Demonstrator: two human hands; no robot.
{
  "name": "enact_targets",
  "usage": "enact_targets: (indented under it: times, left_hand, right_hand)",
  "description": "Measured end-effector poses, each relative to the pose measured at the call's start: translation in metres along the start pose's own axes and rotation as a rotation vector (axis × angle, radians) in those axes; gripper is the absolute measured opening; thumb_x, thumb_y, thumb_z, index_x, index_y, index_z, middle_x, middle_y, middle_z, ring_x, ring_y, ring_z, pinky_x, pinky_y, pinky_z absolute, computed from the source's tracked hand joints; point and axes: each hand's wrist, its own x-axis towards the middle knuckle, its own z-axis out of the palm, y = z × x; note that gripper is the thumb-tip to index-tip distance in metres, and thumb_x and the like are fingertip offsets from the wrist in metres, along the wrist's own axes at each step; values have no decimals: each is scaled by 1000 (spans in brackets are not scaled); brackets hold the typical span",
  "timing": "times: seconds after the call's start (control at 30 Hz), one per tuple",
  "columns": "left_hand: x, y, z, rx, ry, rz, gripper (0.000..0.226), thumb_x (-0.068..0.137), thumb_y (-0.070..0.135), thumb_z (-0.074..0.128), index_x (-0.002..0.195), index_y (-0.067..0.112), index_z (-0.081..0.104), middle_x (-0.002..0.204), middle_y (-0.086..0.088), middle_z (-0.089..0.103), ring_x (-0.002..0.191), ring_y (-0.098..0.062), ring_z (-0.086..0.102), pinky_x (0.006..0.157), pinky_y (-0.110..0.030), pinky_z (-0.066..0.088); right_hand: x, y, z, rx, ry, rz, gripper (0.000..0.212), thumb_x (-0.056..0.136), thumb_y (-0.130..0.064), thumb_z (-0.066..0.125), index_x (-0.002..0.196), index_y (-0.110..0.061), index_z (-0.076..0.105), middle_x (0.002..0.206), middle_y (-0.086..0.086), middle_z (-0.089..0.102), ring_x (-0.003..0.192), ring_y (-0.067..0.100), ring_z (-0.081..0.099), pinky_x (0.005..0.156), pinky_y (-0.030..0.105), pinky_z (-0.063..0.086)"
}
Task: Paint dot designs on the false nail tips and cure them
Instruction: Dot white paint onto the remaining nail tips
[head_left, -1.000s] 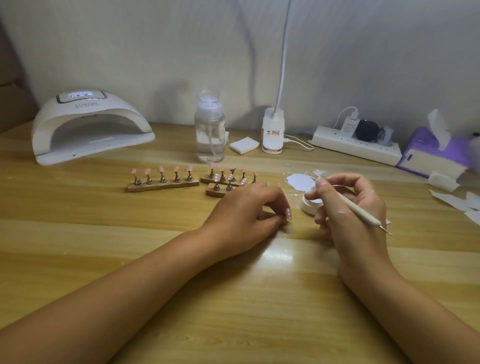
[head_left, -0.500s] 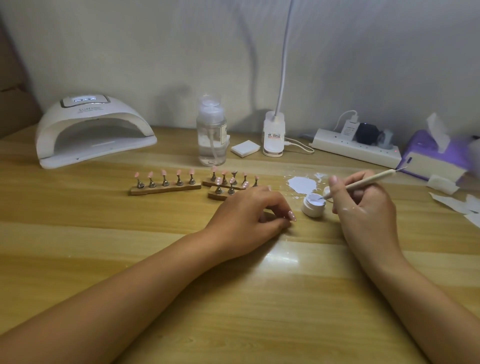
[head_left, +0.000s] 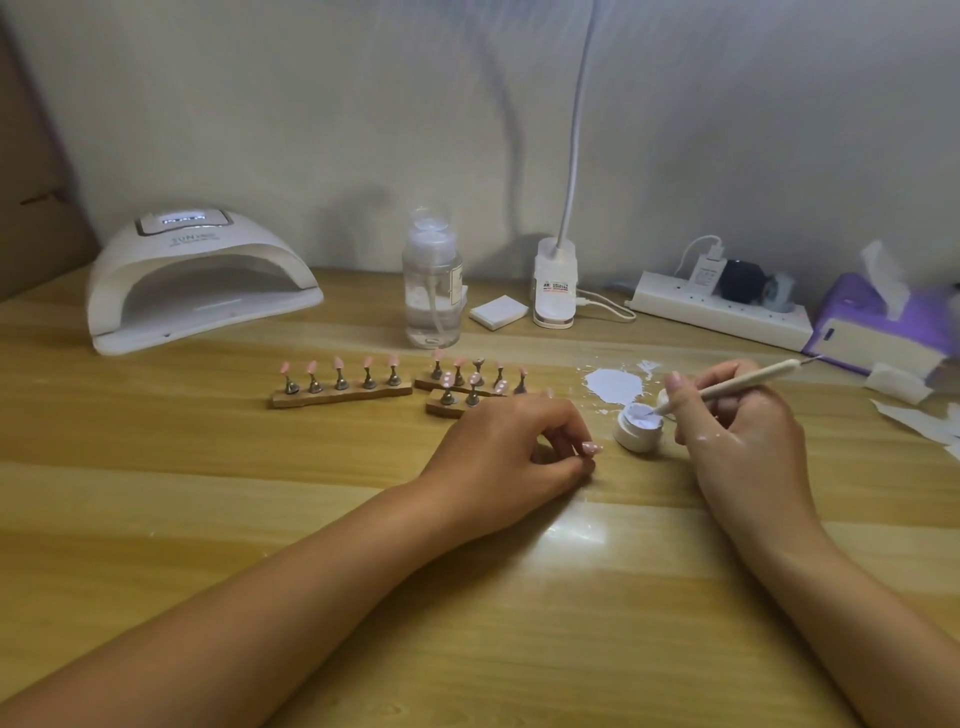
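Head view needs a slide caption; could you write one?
Right hand dips tool into pot; left hand holds a nail tip.

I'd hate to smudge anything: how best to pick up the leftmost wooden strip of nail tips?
Probably pinch the wooden strip by its bare short ends, low, from the sides; the pink tips stand upright along its top.

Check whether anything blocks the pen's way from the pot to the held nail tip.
Nothing visible. The pen in the right hand dips in the paint pot; only bare table lies between it and the nail tip the left hand pinches.
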Motion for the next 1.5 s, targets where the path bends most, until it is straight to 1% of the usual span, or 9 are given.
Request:
enact_targets:
  times: [0.17, 0.27, 0.4, 0.57, 0.77, 0.9, 1.0, 1.17, 1.5]
  left_hand:
    - [-1, 1, 1, 44, 14, -26, 8, 83, 32, 73, 90, 34, 72, 74, 25, 59, 68, 17, 52, 62, -12, 34]
    - [-2, 1, 0, 48, 14, -55, 8, 83, 36, 73, 91, 35, 72, 75, 24, 61, 70, 17, 51, 63, -15, 35]
    - [0, 1, 0, 51, 12, -61, 10, 83, 36, 72, 92, 34, 73, 81, 20, 66, 73, 10, 54, 66, -17, 39]
    - [-1, 1, 3, 54, 33, -83, 7, 82, 37, 73, 85, 32, 69, 79, 19, 67, 80, 3, 58, 73, -25, 49]
    - [-3, 3, 2, 85, 43, -83, 11, 82, 42, 71, 88, 34, 68, 80, 22, 64, 81, 3, 57, 74, -26, 48]
    - [-3, 3, 1, 82, 37, -60, 6, 85, 35, 70, 91, 33, 70, 85, 19, 66, 77, 3, 54, 73, -29, 47]
    - [-3, 3, 1, 82, 43, -41, 4, 85, 33, 72, 87, 33, 69, 84, 18, 64, 68, 10, 48, 67, -27, 42]
    - [-3, 5, 0, 100, 58, -24, 9, 86, 37, 71, 81, 31, 65, 80, 17, 61, 65, 7, 48, 67, -29, 45]
    - [-6, 7, 0, 173, 54, 23, 9, 87, 36, 69, 81, 31, 63, 82, 16, 56, 61, 3, 47, 64, -29, 43]
  right_hand:
    - [-3, -6, -2, 93, 89, -38, 22, 103, -33, 54, 86, -19, 52, 62, 0, 64, 54, 7, 54, 56, 22, 41]
    - [-6, -11, -2, 126, 52, -46, 17, 104, -32, 52, 89, -23, 53, 71, 1, 71, 48, 8, 55, 49, 17, 43]
    - [-8, -18, -5, 140, 27, -79, 15, 97, -27, 64, 86, -24, 53, 75, 2, 69, 51, 11, 58, 46, 18, 43]
    - [-22, -24, 8, 476, -40, 233, 27, 95, -14, 67, 78, -16, 46, 45, 0, 56, 35, 5, 41, 35, 15, 30]
    - [-23, -28, 8, 483, -91, 327, 24, 94, -4, 61, 78, -13, 46, 44, -1, 54, 36, 5, 45, 36, 15, 35]
    - [-23, -29, 8, 421, -169, 318, 18, 95, -17, 65, 84, -14, 50, 53, 1, 63, 42, 9, 51, 40, 18, 41]
    - [-24, -30, 6, 408, -173, 334, 20, 91, -11, 65, 78, -13, 49, 50, 4, 62, 38, 8, 47, 38, 17, 38]
    - [-28, -31, 6, 408, -136, 355, 30, 85, -7, 63, 64, -16, 43, 44, 7, 57, 34, 10, 40, 35, 17, 33]
    - [-28, -27, 12, 367, -175, 293, 27, 81, -6, 62, 65, -14, 42, 49, 13, 62, 40, 14, 48, 41, 19, 40]
